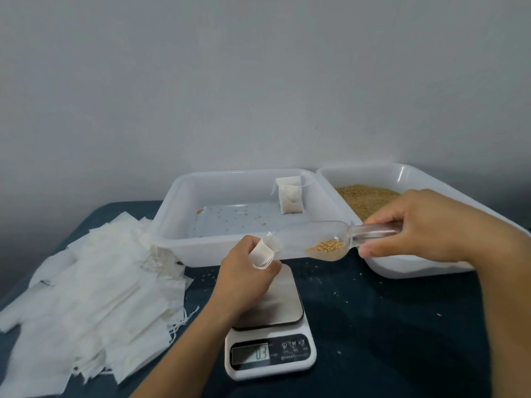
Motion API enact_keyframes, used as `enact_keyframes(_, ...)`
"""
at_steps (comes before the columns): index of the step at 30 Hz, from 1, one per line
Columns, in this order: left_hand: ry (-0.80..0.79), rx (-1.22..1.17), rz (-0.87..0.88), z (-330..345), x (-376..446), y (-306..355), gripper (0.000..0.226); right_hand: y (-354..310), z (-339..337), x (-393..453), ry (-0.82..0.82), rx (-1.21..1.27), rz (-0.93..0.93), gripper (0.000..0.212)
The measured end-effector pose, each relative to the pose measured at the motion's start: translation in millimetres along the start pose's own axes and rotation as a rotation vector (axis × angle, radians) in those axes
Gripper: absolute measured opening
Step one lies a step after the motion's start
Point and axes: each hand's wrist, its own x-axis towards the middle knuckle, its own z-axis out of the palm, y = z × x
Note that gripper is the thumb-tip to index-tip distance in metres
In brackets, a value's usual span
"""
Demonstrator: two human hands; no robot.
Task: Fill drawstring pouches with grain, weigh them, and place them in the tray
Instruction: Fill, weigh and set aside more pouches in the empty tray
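My left hand (247,268) grips a small white drawstring pouch (264,251) with its mouth held open, above the kitchen scale (271,326). My right hand (416,225) holds the handle of a clear plastic scoop (324,239) that carries a little golden grain, its tip at the pouch's mouth. A white tray (178,225) behind the scale holds one filled pouch (290,198) and scattered grains. To its right a second white tray (402,173) holds loose grain (365,196).
A heap of flat white pouches (94,305) covers the left of the dark blue table (388,326). Stray grains lie on the cloth around the scale. The scale's display reads a low number. A grey wall stands behind the trays.
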Motion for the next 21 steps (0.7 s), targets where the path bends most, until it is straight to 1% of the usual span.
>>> enact_keyframes(4, -0.012, 0.049, 0.040, -2, -4, -3, 0.025, -18, 1, 10, -0.010, -0.180, -0.022, 0.031)
enact_keyframes(6, -0.013, 0.078, 0.060, -2, -6, -3, 0.026, -27, 1, 14, -0.002, -0.295, -0.033, 0.031)
enact_keyframes(9, -0.020, 0.091, 0.077, -1, -6, -4, 0.025, -39, 0, 15, 0.006, -0.400, -0.051, 0.029)
enact_keyframes(12, -0.027, 0.083, 0.071, -1, -7, -5, 0.026, -47, -2, 14, 0.033, -0.463, -0.065, 0.029)
enact_keyframes(16, -0.025, 0.080, 0.056, 0, -7, -6, 0.027, -53, -3, 12, 0.057, -0.499, -0.070, 0.025)
enact_keyframes(21, -0.014, 0.050, 0.056, 1, -6, -6, 0.026, -58, -6, 8, 0.083, -0.537, -0.075, 0.025)
